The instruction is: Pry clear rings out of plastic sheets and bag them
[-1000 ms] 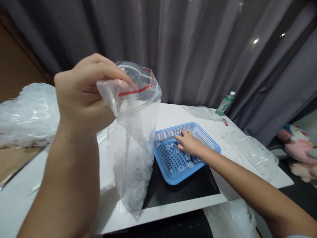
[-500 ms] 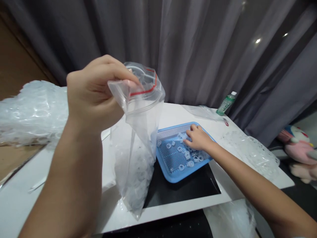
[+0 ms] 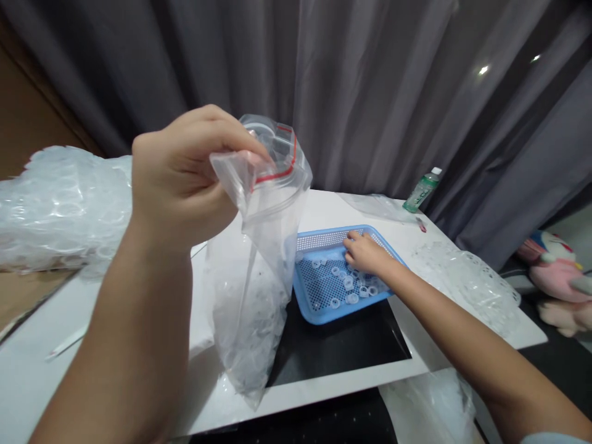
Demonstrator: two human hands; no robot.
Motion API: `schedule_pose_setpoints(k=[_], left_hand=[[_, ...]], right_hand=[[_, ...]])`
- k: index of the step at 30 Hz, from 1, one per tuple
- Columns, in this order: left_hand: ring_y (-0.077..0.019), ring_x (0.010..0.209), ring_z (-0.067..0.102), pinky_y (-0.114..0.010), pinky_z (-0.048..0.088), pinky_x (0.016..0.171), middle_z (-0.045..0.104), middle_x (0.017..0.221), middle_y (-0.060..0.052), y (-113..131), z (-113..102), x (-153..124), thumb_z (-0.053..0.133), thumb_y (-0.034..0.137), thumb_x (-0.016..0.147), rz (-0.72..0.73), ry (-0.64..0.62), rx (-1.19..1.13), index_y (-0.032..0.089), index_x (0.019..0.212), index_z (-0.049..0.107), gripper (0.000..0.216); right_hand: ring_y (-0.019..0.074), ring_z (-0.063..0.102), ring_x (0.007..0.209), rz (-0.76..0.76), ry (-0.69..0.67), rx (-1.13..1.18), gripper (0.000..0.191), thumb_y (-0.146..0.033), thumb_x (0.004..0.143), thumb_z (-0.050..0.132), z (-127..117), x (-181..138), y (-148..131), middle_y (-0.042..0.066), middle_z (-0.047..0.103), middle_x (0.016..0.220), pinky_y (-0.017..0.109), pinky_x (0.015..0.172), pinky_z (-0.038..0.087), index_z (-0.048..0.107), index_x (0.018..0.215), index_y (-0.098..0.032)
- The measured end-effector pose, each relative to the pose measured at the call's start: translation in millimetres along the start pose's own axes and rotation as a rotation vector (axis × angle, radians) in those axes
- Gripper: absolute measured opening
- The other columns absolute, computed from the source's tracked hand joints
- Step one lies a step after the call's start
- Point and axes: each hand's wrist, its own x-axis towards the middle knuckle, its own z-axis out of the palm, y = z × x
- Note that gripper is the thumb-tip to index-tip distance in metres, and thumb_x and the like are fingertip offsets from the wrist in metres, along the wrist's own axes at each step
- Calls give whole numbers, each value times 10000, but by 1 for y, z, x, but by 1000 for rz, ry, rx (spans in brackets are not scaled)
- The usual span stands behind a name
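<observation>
Pinching the rim of the clear zip bag (image 3: pixel 259 290) between thumb and curled fingers, your left hand (image 3: pixel 185 179) holds it upright in front of you. Its mouth gapes open by the red seal line and its bottom rests on the white table (image 3: pixel 324 213), at the left edge of the black panel (image 3: pixel 342 345). Small clear pieces lie heaped in the bag's lower part. Your right hand (image 3: pixel 367 254) reaches into the blue tray (image 3: pixel 319 311) just right of the bag, palm down, fingers bent over the small clear caps (image 3: pixel 351 299) scattered on its perforated floor. You cannot tell whether those fingers have closed on any of them. A green-labelled bottle (image 3: pixel 422 191) stands at the table's far corner, well apart from the tray. Crumpled clear plastic (image 3: pixel 467 283) lies to the tray's right, and a large bundle of clear wrap (image 3: pixel 60 203) sits to your left.
</observation>
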Motion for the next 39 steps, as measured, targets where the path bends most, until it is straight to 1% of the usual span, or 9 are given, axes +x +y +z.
schedule_pose_setpoints(k=[5, 8, 12, 16, 20, 24, 29, 33, 39], left_hand=[[-72, 641, 524, -231, 461, 621, 568, 689, 12, 2, 3, 0, 565, 374, 853, 10, -3, -41, 184, 724, 627, 238], [-68, 637, 515, -235, 452, 630, 562, 693, 16, 4, 3, 1, 562, 377, 854, 7, -19, -51, 183, 725, 616, 240], [-78, 664, 516, -258, 436, 658, 575, 728, 8, 6, 5, 0, 597, 308, 838, -34, -36, -84, 183, 729, 611, 167], [-112, 750, 547, -274, 425, 672, 599, 792, 1, 2, 12, -5, 605, 217, 811, -28, -134, -219, 206, 813, 633, 30], [-146, 781, 527, -307, 439, 758, 578, 796, -8, 7, 28, -9, 508, 310, 816, -110, -411, -297, 197, 717, 589, 170], [-181, 848, 524, -318, 430, 819, 588, 824, -26, 20, 54, -17, 449, 412, 796, -214, -982, -221, 198, 710, 569, 260], [-252, 903, 542, -334, 445, 769, 622, 866, -74, 23, 84, -44, 631, 602, 611, -342, -1550, 51, 176, 848, 648, 488], [-288, 879, 585, -363, 466, 738, 642, 965, -122, 25, 92, -51, 667, 669, 542, -476, -1694, 174, 189, 969, 658, 642], [-341, 868, 621, -425, 491, 708, 659, 998, -177, 34, 94, -42, 629, 623, 644, -607, -1779, 238, 125, 1158, 593, 716]], right_hand=[[211, 573, 853, -1, -182, 130, 222, -161, 784, 452, -13, -5, 24, 83, 653, 922, 314, 777, 381, 610, 939, -168], [230, 562, 945, -72, -219, 235, 337, -140, 813, 392, -18, -17, 31, 89, 651, 1027, 330, 812, 382, 562, 1101, -176], [250, 544, 998, -100, -247, 284, 372, -217, 865, 389, -19, -35, 24, 116, 579, 1190, 390, 889, 373, 501, 1216, -168], [214, 556, 960, -99, -251, 347, 313, -271, 903, 400, -26, -55, 9, 122, 562, 1130, 350, 868, 408, 549, 1157, -164], [199, 563, 978, -114, -223, 433, 323, -299, 927, 383, -38, -71, 7, 86, 592, 1093, 315, 838, 425, 552, 1191, -222], [269, 527, 1070, 7, -123, 317, 417, -412, 893, 454, -32, -75, 16, 126, 567, 1197, 389, 881, 409, 525, 1257, -223], [383, 342, 1271, -20, -187, 308, 781, -690, 759, 492, -11, -75, 12, 154, 281, 1474, 505, 960, 348, 357, 1410, -281], [392, 358, 1247, -20, -284, 366, 833, -694, 664, 594, -13, -76, 4, 131, 233, 1479, 501, 933, 374, 383, 1382, -328], [280, 474, 1018, -59, -313, 393, 449, -414, 669, 665, -22, -74, -2, 103, 399, 1245, 355, 768, 438, 583, 1080, -252]])
